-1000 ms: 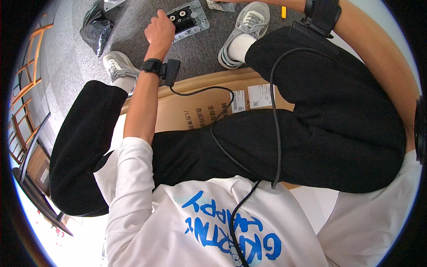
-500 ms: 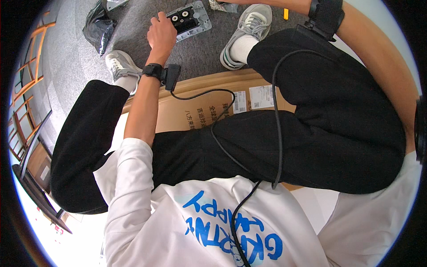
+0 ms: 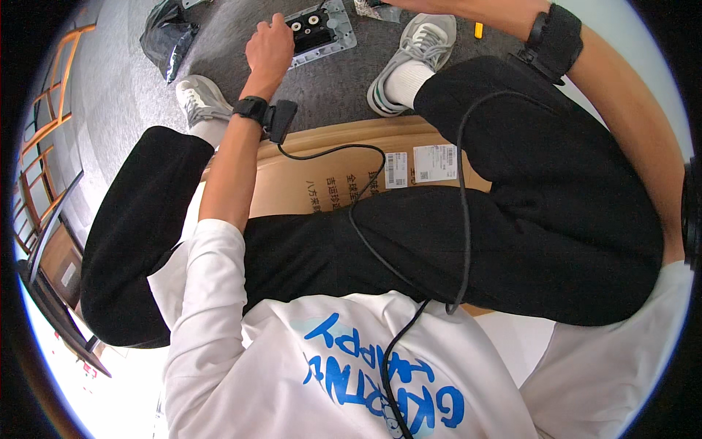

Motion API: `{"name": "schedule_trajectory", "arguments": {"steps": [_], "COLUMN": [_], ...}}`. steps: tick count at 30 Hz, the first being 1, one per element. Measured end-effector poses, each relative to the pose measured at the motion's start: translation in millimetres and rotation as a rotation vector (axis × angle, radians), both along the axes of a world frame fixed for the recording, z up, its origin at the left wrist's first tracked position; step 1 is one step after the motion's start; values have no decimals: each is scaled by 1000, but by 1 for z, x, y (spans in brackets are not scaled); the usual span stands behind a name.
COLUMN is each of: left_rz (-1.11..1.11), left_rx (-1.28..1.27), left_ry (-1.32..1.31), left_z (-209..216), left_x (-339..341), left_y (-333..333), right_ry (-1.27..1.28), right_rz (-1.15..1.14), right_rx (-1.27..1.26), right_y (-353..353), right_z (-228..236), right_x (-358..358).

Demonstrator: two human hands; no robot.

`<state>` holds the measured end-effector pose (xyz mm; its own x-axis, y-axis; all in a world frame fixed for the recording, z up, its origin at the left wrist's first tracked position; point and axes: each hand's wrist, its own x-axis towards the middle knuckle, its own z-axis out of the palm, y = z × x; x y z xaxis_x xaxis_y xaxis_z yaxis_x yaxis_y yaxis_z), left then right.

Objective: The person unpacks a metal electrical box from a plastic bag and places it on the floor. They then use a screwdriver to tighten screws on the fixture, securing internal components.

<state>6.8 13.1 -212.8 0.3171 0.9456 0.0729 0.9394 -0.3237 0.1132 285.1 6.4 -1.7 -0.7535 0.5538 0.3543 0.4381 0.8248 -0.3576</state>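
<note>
Resting the curled left hand [image 3: 270, 50] at the left of the gray plate [image 3: 338, 33] on the far carpet [image 3: 329, 95], perhaps for steadiness. Cannot tell whether gripping, nor the state of the cut-off right hand [image 3: 428, 6].

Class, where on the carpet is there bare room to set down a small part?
Bare carpet lies between the dark bag, left shoe and left hand; another patch lies between the grey plate and cardboard, flanked by left wristband and right shoe. Crowded: the top edge, where plate, clear packaging, right shoe and right forearm bunch together.
</note>
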Motion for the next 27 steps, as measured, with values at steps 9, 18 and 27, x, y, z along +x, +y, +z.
{"name": "schedule_trajectory", "arguments": {"steps": [9,18,27], "left_rz": [106,78,-128], "left_rx": [-23,-19,93], "left_ry": [-64,-19,53], "left_z": [-3,6,3], "left_x": [3,9,-10], "left_y": [-4,-6,2], "right_ry": [-46,-82,-88], "right_rz": [-20,-57,-75], "right_rx": [20,9,-33], "right_y": [-2,-4,-5], "right_z": [6,4,4], "right_x": [-4,-5,-3]}}
